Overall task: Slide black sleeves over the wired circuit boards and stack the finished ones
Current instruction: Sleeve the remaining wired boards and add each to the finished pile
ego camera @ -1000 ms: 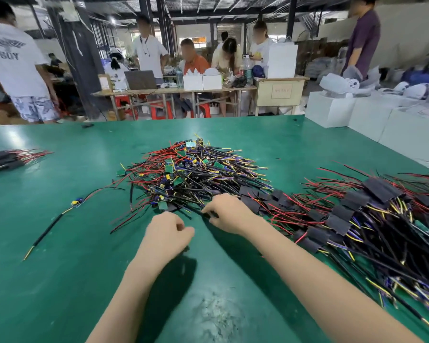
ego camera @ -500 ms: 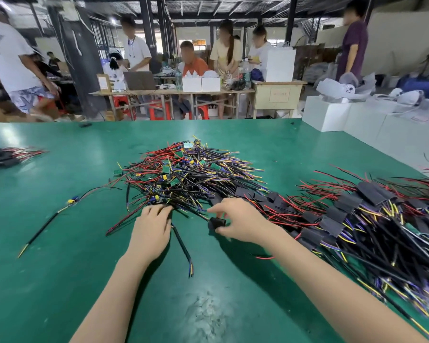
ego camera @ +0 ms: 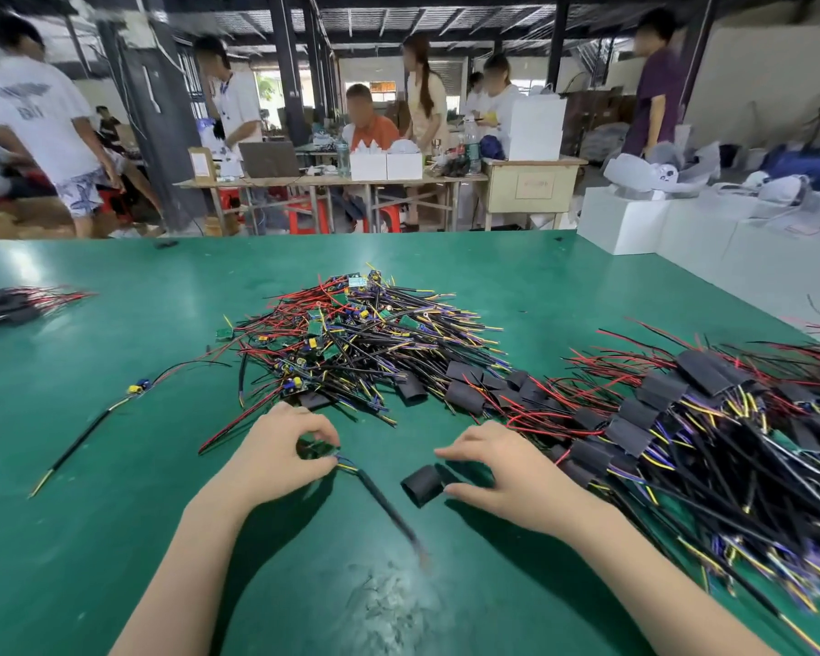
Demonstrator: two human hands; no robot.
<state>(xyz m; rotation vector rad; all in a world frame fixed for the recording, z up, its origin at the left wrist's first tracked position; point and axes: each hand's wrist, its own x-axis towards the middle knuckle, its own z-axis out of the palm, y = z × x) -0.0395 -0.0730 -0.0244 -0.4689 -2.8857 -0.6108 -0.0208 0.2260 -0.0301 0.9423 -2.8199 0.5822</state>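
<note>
The left hand (ego camera: 275, 452) is pinching a small green wired circuit board (ego camera: 317, 449), its black cable trailing toward the table's near edge; the right hand (ego camera: 498, 471) is pinching a short, soft black sleeve (ego camera: 422, 485) just beside it. Both look light and flexible; gripping the board's edges seems safest. Bare green table (ego camera: 91, 466) is lying open between the unsleeved pile (ego camera: 351, 343) and the finished stack (ego camera: 682, 419).

A factory assembly floor: a broad green worktable (ego camera: 114, 466) heaped with wired circuit boards (ego camera: 351, 333), dark steel pillars (ego camera: 290, 63), stacked white cartons (ego camera: 626, 224), and workers (ego camera: 370, 130) gathered round a trestle table (ego camera: 332, 182) behind.
</note>
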